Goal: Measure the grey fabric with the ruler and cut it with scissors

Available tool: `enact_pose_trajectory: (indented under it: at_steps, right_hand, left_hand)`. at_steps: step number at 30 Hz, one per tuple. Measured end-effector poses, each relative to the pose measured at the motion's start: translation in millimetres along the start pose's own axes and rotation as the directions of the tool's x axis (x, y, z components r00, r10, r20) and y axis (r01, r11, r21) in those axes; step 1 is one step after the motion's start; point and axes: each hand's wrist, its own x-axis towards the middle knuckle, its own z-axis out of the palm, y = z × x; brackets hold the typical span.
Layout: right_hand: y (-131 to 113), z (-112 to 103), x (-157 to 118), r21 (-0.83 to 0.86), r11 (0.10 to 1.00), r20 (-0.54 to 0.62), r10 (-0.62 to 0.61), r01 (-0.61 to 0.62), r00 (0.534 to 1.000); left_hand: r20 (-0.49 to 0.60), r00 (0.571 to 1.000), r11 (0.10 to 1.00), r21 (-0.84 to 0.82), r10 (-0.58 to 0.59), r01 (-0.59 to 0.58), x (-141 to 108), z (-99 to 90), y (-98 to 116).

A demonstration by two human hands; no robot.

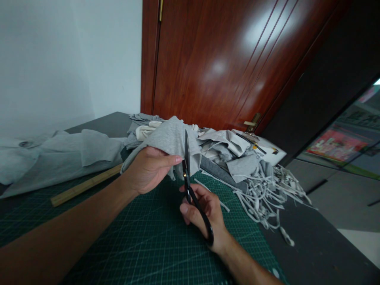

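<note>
Grey fabric piece (175, 144), bunched and lifted above the green cutting mat (142, 241), and that is where the action sits. The left hand (148, 169) has it pinched tight, fingers curled over the cloth with the thumb pressed along its lower edge, holding it up off the mat. Right beside that thumb come the black scissors (190, 186), blades pointing straight up and nearly closed, their edges laid against the hanging fold of the cloth. The right hand (204, 215) is wrapped through the handles, fingers folded in close, the grip firm.

Whether the blades have bitten into the cloth or merely lie on it cannot be told from here; the cut looks to be in progress at the fold, not finished, judging by the piece hanging in one mass.

Further out, plenty appears to be done already: a tangle of thin pale strips (267, 194) spills over the right edge of the mat, just beyond the scissors. Behind the hands a heap of grey and white offcuts (228, 148) suggests a good deal left to work through. To the left, a wooden ruler (86, 185) lies slantwise on the mat, and a larger grey sheet (59, 154) lies spread flat beyond it. A dark red door (225, 59) closes the background.
</note>
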Motion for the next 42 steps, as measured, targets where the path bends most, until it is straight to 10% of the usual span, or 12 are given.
enact_pose_trajectory:
  at_steps: [42]
  right_hand:
    - [1.6,4.5,-0.9,-0.081,0.996,-0.021,0.041,-0.043,0.999]
  left_hand:
    - [0.009,1.0,1.0,-0.026,-0.012,0.013,0.1,-1.1,-1.5]
